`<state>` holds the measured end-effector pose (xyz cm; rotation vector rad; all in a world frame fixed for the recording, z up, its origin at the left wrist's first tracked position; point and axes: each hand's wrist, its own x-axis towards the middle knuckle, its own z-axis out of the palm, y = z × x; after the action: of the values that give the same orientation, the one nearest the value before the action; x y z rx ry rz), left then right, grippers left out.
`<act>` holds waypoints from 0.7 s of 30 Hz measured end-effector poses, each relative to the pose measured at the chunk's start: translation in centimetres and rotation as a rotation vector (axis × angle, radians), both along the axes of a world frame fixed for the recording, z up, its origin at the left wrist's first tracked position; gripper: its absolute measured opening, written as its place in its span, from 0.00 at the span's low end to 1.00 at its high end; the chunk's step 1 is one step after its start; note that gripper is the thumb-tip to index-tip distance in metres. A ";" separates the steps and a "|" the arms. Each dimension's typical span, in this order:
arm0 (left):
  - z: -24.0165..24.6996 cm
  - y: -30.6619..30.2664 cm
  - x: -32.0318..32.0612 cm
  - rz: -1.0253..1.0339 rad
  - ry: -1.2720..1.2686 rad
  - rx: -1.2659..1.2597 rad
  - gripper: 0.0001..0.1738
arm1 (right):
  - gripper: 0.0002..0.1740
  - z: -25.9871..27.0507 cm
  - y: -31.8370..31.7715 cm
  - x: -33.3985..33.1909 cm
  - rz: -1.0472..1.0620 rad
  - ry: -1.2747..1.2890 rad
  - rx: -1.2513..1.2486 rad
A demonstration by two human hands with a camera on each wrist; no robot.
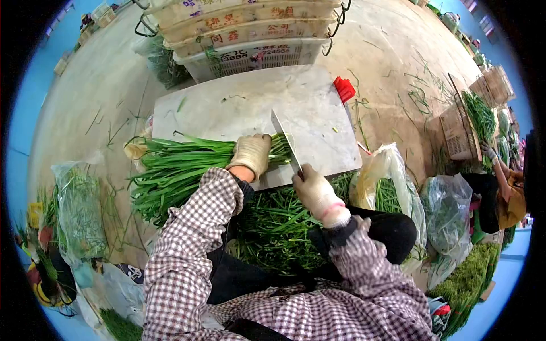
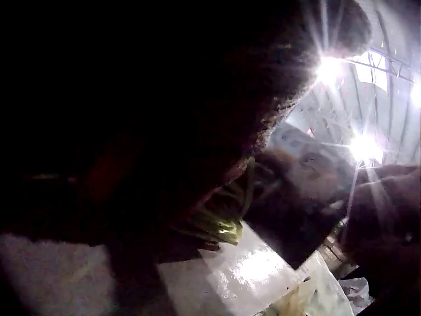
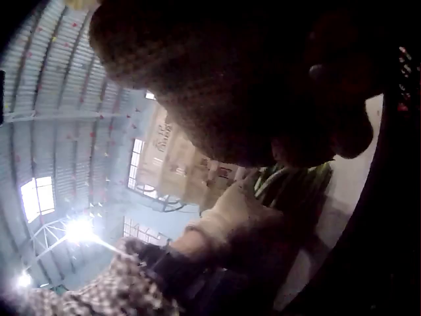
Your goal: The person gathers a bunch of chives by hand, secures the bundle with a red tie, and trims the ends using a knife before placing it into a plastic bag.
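Note:
In the head view, a thick bundle of garlic chives [image 1: 182,162] lies across a pale board [image 1: 227,105], leaves to the left and cut-looking stalk ends to the right. My gloved left hand [image 1: 251,154] grips the bundle near those ends. A broad knife [image 1: 288,139] is held by its handle in my gloved right hand [image 1: 316,196], its blade angled over the board just right of the stalk ends. The left wrist view is mostly dark, with pale stalks [image 2: 227,227] beside the dark blade [image 2: 293,227]. Past my right glove, the right wrist view shows the left hand [image 3: 230,214] on the bundle.
Loose green trimmings [image 1: 273,233] pile below the board's near edge, between my legs. Stacked plastic crates [image 1: 250,54] stand behind the board. Bags of greens [image 1: 82,210] sit at left, another plastic bag [image 1: 446,210] at right. A second person's arm [image 1: 503,176] shows far right.

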<state>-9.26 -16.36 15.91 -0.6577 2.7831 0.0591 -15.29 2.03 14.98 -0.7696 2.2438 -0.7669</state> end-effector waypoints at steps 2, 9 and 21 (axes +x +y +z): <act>0.2 0.0 0.0 -0.004 0.014 0.038 0.26 | 0.19 -0.4 -2.6 -0.6 -0.005 0.098 0.039; 0.4 0.9 1.6 0.035 0.076 0.010 0.38 | 0.20 -3.3 -2.9 -4.3 -0.089 -0.163 -0.153; -0.8 1.2 1.5 0.112 0.061 -0.087 0.38 | 0.22 -0.9 1.2 3.4 -0.081 -0.079 -0.033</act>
<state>-7.76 -15.15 15.11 -0.8471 2.8182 -0.0199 -11.90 3.22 14.07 -0.6556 2.2076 -0.8602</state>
